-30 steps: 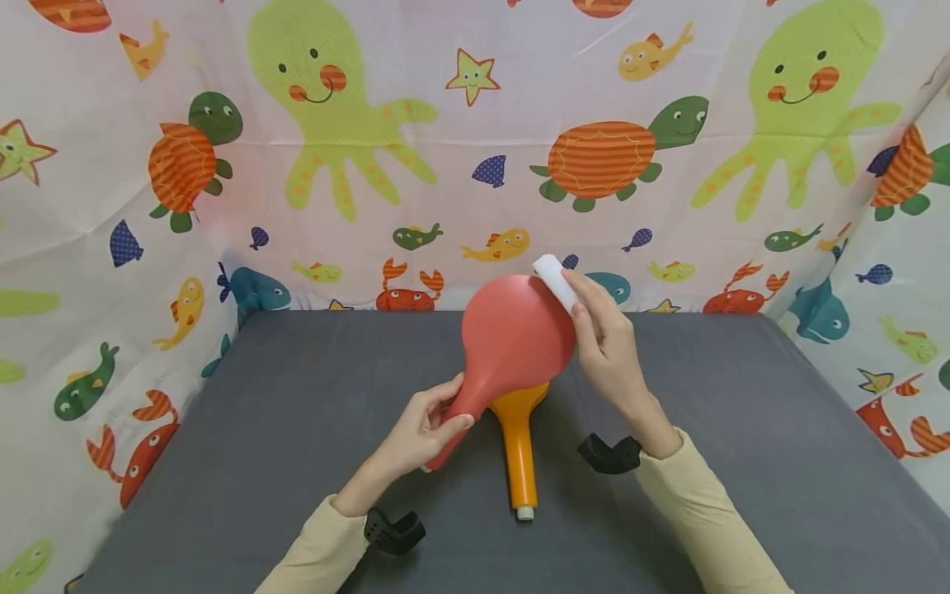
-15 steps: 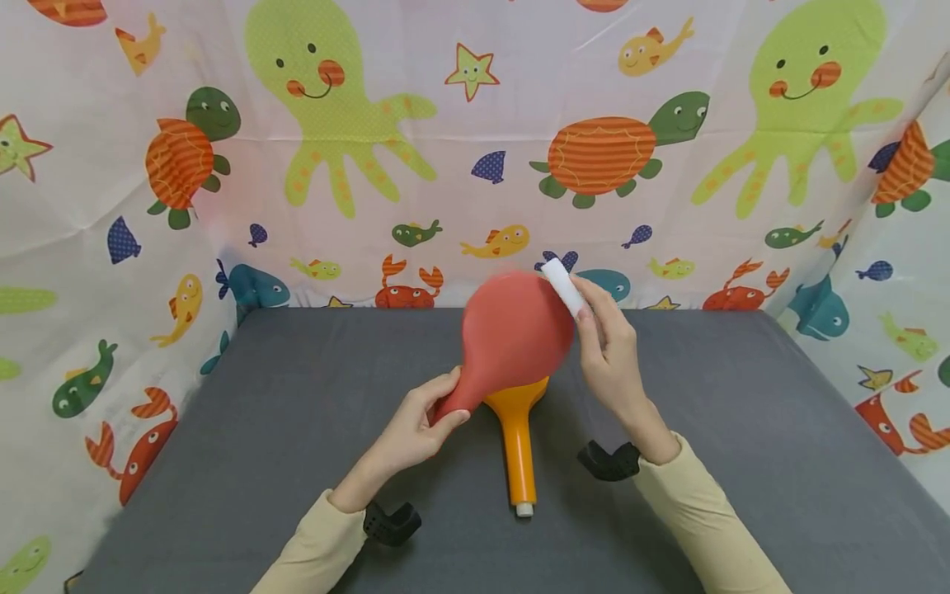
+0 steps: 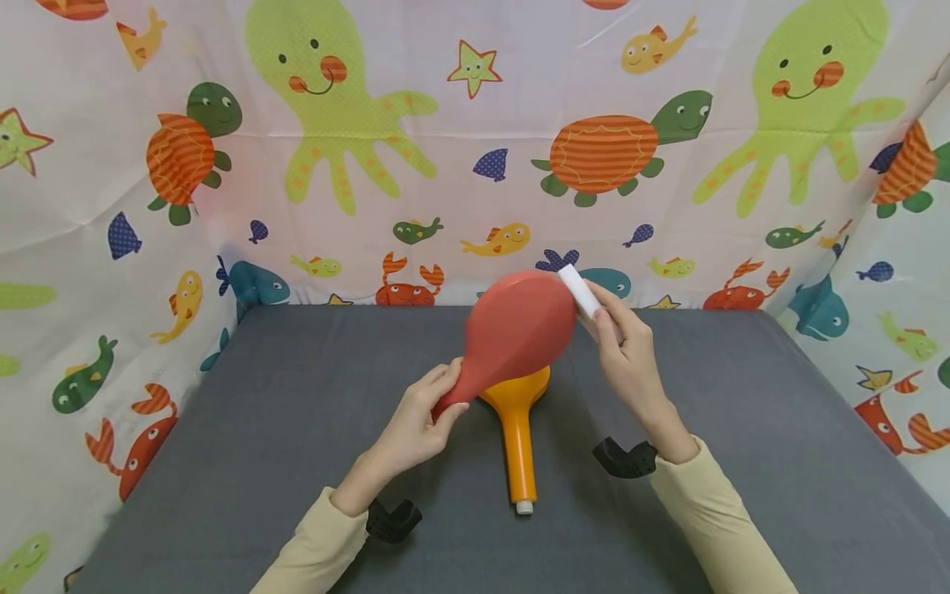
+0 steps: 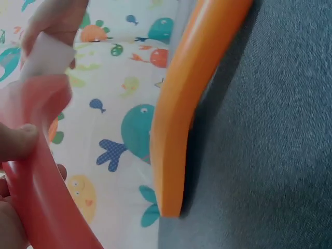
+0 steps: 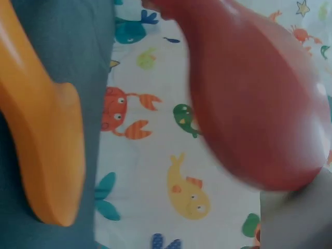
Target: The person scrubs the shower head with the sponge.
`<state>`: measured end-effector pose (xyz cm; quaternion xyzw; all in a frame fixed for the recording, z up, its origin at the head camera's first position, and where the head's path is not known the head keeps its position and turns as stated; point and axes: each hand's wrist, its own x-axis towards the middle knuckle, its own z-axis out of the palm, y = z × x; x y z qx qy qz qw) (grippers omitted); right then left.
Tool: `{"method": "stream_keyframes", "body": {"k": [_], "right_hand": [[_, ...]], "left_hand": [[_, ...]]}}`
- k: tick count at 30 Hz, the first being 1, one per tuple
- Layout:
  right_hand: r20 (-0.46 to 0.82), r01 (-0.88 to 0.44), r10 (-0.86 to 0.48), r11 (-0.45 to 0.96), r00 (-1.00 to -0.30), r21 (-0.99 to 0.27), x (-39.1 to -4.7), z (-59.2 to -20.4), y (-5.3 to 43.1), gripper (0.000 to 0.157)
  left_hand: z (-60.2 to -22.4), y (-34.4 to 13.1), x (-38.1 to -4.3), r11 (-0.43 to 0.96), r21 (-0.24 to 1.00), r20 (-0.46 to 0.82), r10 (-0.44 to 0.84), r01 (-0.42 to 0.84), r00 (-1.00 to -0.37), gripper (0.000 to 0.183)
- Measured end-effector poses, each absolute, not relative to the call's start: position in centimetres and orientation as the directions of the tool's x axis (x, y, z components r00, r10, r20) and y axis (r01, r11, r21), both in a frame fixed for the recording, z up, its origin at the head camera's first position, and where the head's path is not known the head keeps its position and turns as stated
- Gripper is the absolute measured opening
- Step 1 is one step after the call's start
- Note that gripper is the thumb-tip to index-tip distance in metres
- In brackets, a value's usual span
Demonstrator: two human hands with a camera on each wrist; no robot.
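My left hand (image 3: pixel 416 417) grips the handle of a red plastic paddle (image 3: pixel 519 330), held tilted above the table with its round head up to the right. My right hand (image 3: pixel 631 355) pinches a white sponge block (image 3: pixel 580 290) between thumb and fingers, right at the paddle's upper right edge. In the right wrist view the sponge (image 5: pixel 295 218) meets the end of the red head (image 5: pixel 259 98). A similar orange paddle (image 3: pixel 519 450) with a white plug at its handle end lies on the table, its head partly hidden behind the red one.
The grey cloth-covered table (image 3: pixel 312 388) reaches back to a sea-animal-print curtain (image 3: pixel 475 190), which also encloses both sides. A black band with a camera mount (image 3: pixel 627 458) sits at the right wrist and another mount (image 3: pixel 393 520) at the left.
The sponge and my right hand have moved right and slightly down along the red paddle's edge. The red paddle has turned a little, and its handle end has gone behind my left hand.
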<state>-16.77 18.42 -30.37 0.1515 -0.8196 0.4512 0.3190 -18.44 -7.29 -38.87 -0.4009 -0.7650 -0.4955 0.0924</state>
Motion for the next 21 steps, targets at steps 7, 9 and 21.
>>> {"method": "stream_keyframes", "body": {"k": [7,9,21], "right_hand": [[0.799,-0.685,-0.116,0.596,-0.59,-0.419,-18.6,-30.9,18.1,0.04],[0.814,-0.717,-0.18,0.601,-0.553,-0.354,-18.5,-30.6,17.7,0.041],[0.684,-0.541,-0.011,0.621,-0.73,-0.567,-18.8,-31.5,20.0,0.034]], "left_hand": [[-39.2,-6.8,-18.1,0.341,0.483,0.626,0.509,0.806,-0.591,0.054],[-39.4,-6.5,-18.0,0.38,0.431,0.648,0.501,0.819,-0.574,0.054],[-39.4,-5.9,-17.5,0.483,0.329,0.685,0.47,0.811,-0.557,0.055]]}}
